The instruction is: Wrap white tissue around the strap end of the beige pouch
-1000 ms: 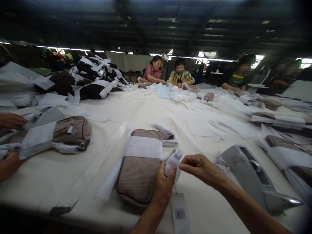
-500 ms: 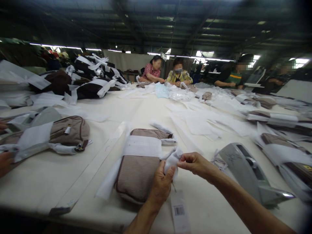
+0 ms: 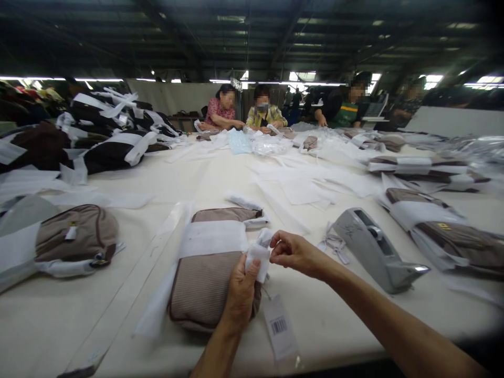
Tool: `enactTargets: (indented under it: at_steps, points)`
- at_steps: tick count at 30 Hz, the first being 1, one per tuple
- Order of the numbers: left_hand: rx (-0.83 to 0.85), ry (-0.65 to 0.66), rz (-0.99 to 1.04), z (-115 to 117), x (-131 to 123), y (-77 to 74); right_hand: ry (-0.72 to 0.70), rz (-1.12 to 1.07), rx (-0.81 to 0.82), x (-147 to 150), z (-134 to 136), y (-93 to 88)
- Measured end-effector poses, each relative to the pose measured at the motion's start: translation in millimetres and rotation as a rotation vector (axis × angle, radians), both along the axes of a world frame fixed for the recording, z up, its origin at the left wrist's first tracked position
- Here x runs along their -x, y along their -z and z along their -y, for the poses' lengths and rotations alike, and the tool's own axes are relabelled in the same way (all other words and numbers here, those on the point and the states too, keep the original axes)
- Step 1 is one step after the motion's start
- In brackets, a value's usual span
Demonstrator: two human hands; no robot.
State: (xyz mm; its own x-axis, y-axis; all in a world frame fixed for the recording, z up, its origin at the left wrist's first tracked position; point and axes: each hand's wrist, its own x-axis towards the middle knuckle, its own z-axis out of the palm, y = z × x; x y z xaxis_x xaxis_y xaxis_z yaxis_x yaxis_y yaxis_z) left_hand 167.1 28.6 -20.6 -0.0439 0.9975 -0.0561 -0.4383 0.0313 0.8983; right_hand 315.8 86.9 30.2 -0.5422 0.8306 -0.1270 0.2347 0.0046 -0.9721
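A taupe ribbed bag lies in front of me with a white wrap round its middle. At its right side, my left hand is closed on white foam paper, thumb on top. Just right of the paper is my right hand, its fingers curled and thumb near the fingertips; whether it pinches anything is too small to tell. A barcode tag hangs from the bag onto the table. The bag's wrapped strap loops out at the upper right.
A grey tape dispenser stands to the right, beside wrapped bags. Another taupe bag lies at left. Dark wrapped bags are piled at the back left. Foam sheets lie mid-table. Several people sit across the table.
The view has shifted right, so things sit further left in the picture. My right hand has drawn slightly back from the white paper. Hands no longer show by the left bag.
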Motion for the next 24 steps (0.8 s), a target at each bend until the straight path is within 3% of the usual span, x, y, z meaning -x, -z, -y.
enactTargets:
  at_steps: [9, 15, 18, 22, 24]
  points:
    - [-0.004, 0.098, -0.002, -1.3, 8.0, 4.7, 0.056, -0.086, -0.172, 15.1, 5.2, 7.1]
    - [-0.026, 0.138, -0.039, -0.4, 9.7, 4.4, 0.086, -0.174, -0.150, 22.4, 10.8, 13.2]
    - [-0.062, 0.141, -0.075, 2.4, 10.9, -1.2, 0.184, -0.135, -0.154, 22.2, 14.7, 19.4]
    - [-0.180, 0.086, -0.349, 8.9, 11.1, -4.3, 0.269, -0.149, -0.200, 16.5, 24.3, 28.9]
    - [-0.250, 0.055, -0.531, 11.6, 9.1, -2.6, 0.251, -0.171, -0.120, 12.9, 30.1, 35.5]
